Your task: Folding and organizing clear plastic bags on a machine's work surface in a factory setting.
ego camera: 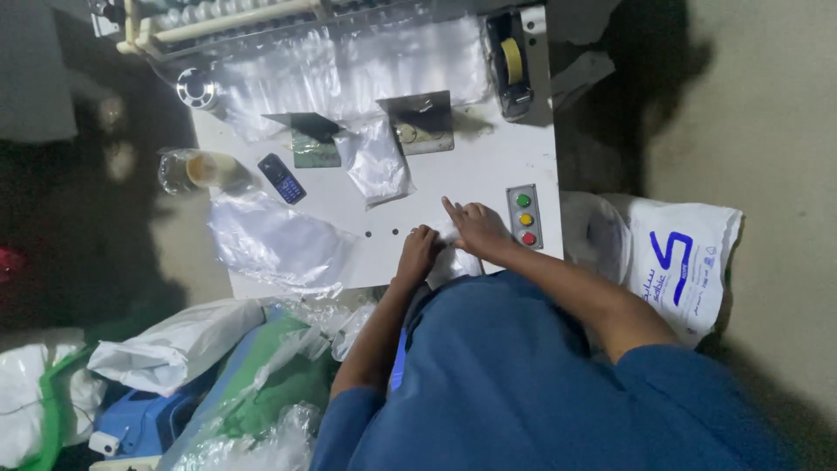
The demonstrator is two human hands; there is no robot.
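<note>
The scene is dimly lit overall, with the brightest light thrown onto the white work table [488,166], where glare is seen on the clear plastic sheeting [349,70]. Deep shadows are cast across the floor at upper right and far left. Fine detail is softened by slight blur and grain.

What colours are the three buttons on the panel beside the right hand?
Green, yellow and red, top to bottom, on the button panel; head view.
</note>
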